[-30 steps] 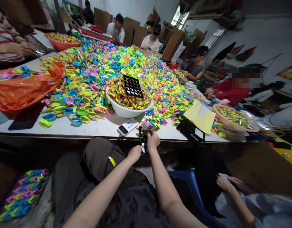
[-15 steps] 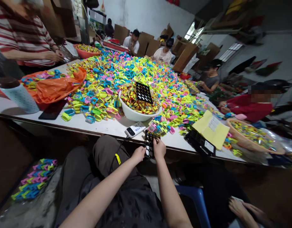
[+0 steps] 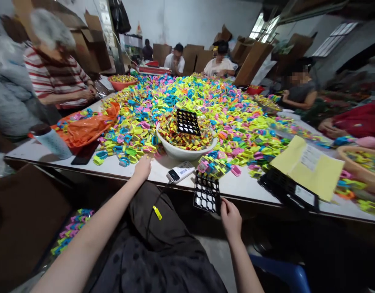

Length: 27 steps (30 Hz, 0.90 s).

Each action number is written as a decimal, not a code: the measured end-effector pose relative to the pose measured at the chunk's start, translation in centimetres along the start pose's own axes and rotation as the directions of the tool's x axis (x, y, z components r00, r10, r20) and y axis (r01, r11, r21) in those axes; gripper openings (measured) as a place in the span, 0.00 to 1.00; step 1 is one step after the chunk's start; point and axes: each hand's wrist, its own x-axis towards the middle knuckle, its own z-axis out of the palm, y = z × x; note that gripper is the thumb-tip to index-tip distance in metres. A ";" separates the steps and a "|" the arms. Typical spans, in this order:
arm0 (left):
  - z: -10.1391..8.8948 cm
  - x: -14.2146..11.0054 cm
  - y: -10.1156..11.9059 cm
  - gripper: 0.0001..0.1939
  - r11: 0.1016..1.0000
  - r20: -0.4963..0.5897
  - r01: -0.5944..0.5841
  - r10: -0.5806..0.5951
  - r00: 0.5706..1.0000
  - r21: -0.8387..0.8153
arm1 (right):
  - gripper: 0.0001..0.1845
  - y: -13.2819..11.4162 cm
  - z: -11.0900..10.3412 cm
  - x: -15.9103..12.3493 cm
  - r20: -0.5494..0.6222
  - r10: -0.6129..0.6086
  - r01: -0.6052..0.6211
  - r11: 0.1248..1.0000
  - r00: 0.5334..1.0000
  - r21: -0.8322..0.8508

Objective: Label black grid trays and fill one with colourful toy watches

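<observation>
My right hand [image 3: 231,217] grips the lower right corner of a black grid tray [image 3: 207,191], which juts over the table's front edge. Small colourful toy watches [image 3: 216,165] cover the tray's far end, while the nearer cells show bare. My left hand [image 3: 143,167] is at the near edge of the large pile of toy watches [image 3: 187,91], left of the white bowl. Its fingers are curled together at the pile; whatever they hold is hidden.
A white bowl [image 3: 187,154] of small yellow-and-red pieces carries another black tray [image 3: 188,122]. A white power bank [image 3: 181,171] with a cable lies in front. Left are a bottle [image 3: 54,142] and orange bag [image 3: 89,129]; right, yellow paper [image 3: 297,162]. Several people sit around the table.
My left hand has let go of the tray and moved left to the pile. My right hand still holds the tray, now by its lower right corner. The view has turned left.
</observation>
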 end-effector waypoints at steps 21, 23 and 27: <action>-2.4 -12.5 8.7 0.11 0.731 -0.349 -0.320 0.118 0.929 -0.603 | 0.31 -12.8 3.2 -2.2 0.709 -0.025 -0.579 0.557 0.705 0.595; -2.5 -14.8 10.9 0.13 0.566 -0.231 -0.339 0.256 0.939 -0.752 | 0.30 -14.0 3.7 -2.3 0.769 -0.053 -0.708 0.354 0.637 0.611; -2.3 -15.7 11.8 0.18 0.428 -0.119 -0.292 0.387 0.914 -0.855 | 0.25 -15.0 3.3 -2.0 0.795 -0.099 -0.787 0.113 0.598 0.606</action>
